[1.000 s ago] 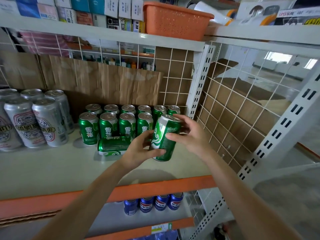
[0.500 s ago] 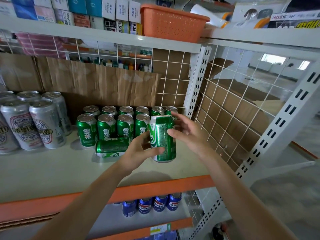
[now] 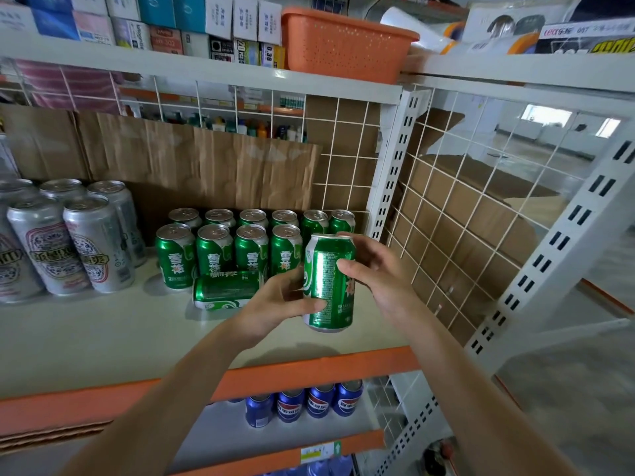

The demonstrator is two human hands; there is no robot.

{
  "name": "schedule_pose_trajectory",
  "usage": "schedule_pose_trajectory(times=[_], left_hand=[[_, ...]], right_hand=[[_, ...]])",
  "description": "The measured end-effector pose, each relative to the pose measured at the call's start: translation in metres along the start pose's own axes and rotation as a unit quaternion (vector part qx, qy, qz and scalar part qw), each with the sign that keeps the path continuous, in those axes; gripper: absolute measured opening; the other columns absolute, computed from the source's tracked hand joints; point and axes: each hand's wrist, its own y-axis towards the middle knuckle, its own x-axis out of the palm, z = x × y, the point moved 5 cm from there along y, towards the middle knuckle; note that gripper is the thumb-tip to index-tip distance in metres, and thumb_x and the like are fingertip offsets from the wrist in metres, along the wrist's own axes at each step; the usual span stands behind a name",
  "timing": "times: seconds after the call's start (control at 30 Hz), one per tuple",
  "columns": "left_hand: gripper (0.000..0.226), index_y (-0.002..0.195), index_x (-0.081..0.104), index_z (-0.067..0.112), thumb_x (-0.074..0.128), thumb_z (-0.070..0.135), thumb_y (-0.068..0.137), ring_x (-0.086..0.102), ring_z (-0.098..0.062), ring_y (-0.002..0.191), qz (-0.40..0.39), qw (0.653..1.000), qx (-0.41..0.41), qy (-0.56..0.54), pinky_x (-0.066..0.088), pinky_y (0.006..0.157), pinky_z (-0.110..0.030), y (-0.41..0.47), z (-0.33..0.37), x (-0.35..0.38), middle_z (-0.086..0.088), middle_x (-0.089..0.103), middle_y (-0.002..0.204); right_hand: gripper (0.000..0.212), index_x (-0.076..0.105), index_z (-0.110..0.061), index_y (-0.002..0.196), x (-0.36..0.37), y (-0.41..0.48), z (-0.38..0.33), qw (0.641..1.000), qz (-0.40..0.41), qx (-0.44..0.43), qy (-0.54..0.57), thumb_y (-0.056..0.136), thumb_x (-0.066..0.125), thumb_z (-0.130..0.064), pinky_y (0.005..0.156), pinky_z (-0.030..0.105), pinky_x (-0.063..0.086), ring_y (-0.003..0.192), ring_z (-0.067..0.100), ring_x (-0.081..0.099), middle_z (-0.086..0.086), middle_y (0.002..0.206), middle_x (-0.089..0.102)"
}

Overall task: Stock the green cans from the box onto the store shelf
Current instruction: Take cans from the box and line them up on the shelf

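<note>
- Green can (image 3: 328, 286), held: glossy green aluminium body, white swirl pattern at the left edge and base, silver lid with pull tab; a panel of fine white print faced the camera.
- Orientation: upright, lid up, long axis vertical or very nearly so.
- Position: at the right front of the store shelf (image 3: 103, 338), just in front of the right end of the stocked rows. Whether its base touched the shelf could not be told.
- Left hand (image 3: 275, 304): grasped the can low on its left side, thumb laid across the lower front, fingers hidden behind.
- Right hand (image 3: 374, 269): grasped the can on its right side, thumb pressed at mid-height, fingers curled round the back near the lid.
- Standing green cans (image 3: 252, 249): two rows against the back, six behind and four in front, all upright, labels forward.
- Fallen green can (image 3: 226, 290): on its side just in front of the front row, long axis running left to right, beside the left hand.
- Silver cans (image 3: 68, 242): taller, upright, grouped at the left of the same shelf.
- Cardboard sheet (image 3: 206, 166): stood against the wire back panel behind the cans.
- Blue cans (image 3: 305, 401): a row on the shelf below.
- Orange basket (image 3: 343, 42): on the shelf above.
</note>
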Motion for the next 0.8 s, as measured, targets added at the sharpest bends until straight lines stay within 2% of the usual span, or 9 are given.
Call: schedule_pose_trajectory(times=[0.07, 0.17, 0.23, 0.33, 0.47, 0.57, 0.63, 0.73, 0.8], left_hand=[[0.064, 0.127, 0.052, 0.012, 0.071, 0.029, 0.068, 0.061, -0.020, 0.110, 0.015, 1.000, 0.005, -0.007, 0.050, 0.087, -0.025, 0.000, 0.000, -0.002, -0.005, 0.064, 0.121], [0.067, 0.128, 0.051, 0.013, 0.072, 0.030, 0.067, 0.061, -0.022, 0.110, 0.040, 0.999, 0.012, -0.011, 0.051, 0.088, -0.028, 0.000, -0.004, -0.002, -0.008, 0.062, 0.123], [0.072, 0.130, 0.049, 0.014, 0.073, 0.035, 0.065, 0.060, -0.020, 0.112, 0.051, 0.999, 0.014, 0.008, 0.050, 0.093, -0.031, 0.000, -0.008, 0.000, -0.005, 0.062, 0.123], [0.079, 0.132, 0.046, 0.015, 0.074, 0.040, 0.062, 0.060, -0.015, 0.111, 0.073, 0.997, 0.014, 0.017, 0.049, 0.094, -0.028, 0.000, -0.013, 0.004, 0.000, 0.063, 0.121], [0.077, 0.125, 0.050, 0.014, 0.075, 0.040, 0.057, 0.063, -0.009, 0.101, 0.103, 0.994, 0.022, 0.004, 0.050, 0.086, -0.023, 0.002, -0.015, 0.007, 0.002, 0.065, 0.111], [0.071, 0.119, 0.054, 0.013, 0.077, 0.037, 0.056, 0.065, -0.013, 0.098, 0.114, 0.993, 0.028, -0.003, 0.051, 0.080, -0.023, 0.003, -0.015, 0.005, -0.002, 0.067, 0.108], [0.068, 0.117, 0.055, 0.015, 0.078, 0.035, 0.056, 0.065, -0.018, 0.100, 0.116, 0.993, 0.032, -0.006, 0.052, 0.082, -0.025, 0.002, -0.016, 0.002, -0.006, 0.067, 0.110], [0.068, 0.119, 0.055, 0.013, 0.077, 0.034, 0.058, 0.063, -0.021, 0.105, 0.108, 0.994, 0.031, -0.017, 0.052, 0.087, -0.029, 0.002, -0.017, -0.001, -0.008, 0.066, 0.113], [0.067, 0.121, 0.054, 0.010, 0.076, 0.032, 0.062, 0.062, -0.022, 0.107, 0.096, 0.995, 0.029, -0.015, 0.051, 0.090, -0.031, 0.001, -0.018, -0.003, -0.008, 0.066, 0.115]], right_hand=[[0.049, 0.064, -0.023, 0.104, 0.001, -0.001, -0.004, 1.000, 0.018, -0.018, -0.012, 0.057, 0.078, -0.031, 0.078, 0.019, 0.052, 0.097, 0.007, 0.066, -0.010, 0.098, 0.072], [0.050, 0.064, -0.027, 0.101, 0.003, 0.000, -0.007, 0.998, 0.048, -0.035, -0.033, 0.054, 0.078, -0.036, 0.080, 0.023, 0.053, 0.097, 0.009, 0.067, -0.009, 0.101, 0.072], [0.047, 0.064, -0.029, 0.099, 0.005, 0.001, -0.008, 0.995, 0.071, -0.043, -0.050, 0.055, 0.080, -0.035, 0.081, 0.026, 0.054, 0.096, 0.009, 0.067, -0.008, 0.099, 0.072], [0.041, 0.062, -0.032, 0.096, 0.006, 0.002, -0.011, 0.989, 0.114, -0.051, -0.077, 0.060, 0.082, -0.026, 0.079, 0.027, 0.054, 0.090, 0.004, 0.067, -0.011, 0.093, 0.071], [0.051, 0.058, -0.030, 0.106, 0.008, 0.002, -0.014, 0.975, 0.162, -0.063, -0.135, 0.061, 0.082, -0.034, 0.080, 0.025, 0.053, 0.092, 0.002, 0.063, -0.018, 0.095, 0.066], [0.051, 0.057, -0.028, 0.109, 0.009, 0.001, -0.013, 0.978, 0.147, -0.061, -0.135, 0.065, 0.083, -0.029, 0.079, 0.022, 0.052, 0.093, 0.000, 0.062, -0.018, 0.098, 0.065], [0.050, 0.056, -0.031, 0.108, 0.009, 0.002, -0.012, 0.985, 0.112, -0.056, -0.119, 0.065, 0.080, -0.030, 0.081, 0.021, 0.053, 0.096, 0.002, 0.063, -0.014, 0.102, 0.066], [0.048, 0.057, -0.024, 0.114, 0.002, 0.001, -0.010, 0.995, 0.057, -0.042, -0.067, 0.070, 0.075, -0.023, 0.080, 0.020, 0.053, 0.098, 0.004, 0.064, -0.008, 0.108, 0.066], [0.041, 0.058, -0.026, 0.111, -0.001, -0.001, -0.009, 0.999, 0.020, -0.026, -0.037, 0.073, 0.074, -0.021, 0.078, 0.018, 0.052, 0.098, 0.002, 0.064, -0.010, 0.105, 0.068]])
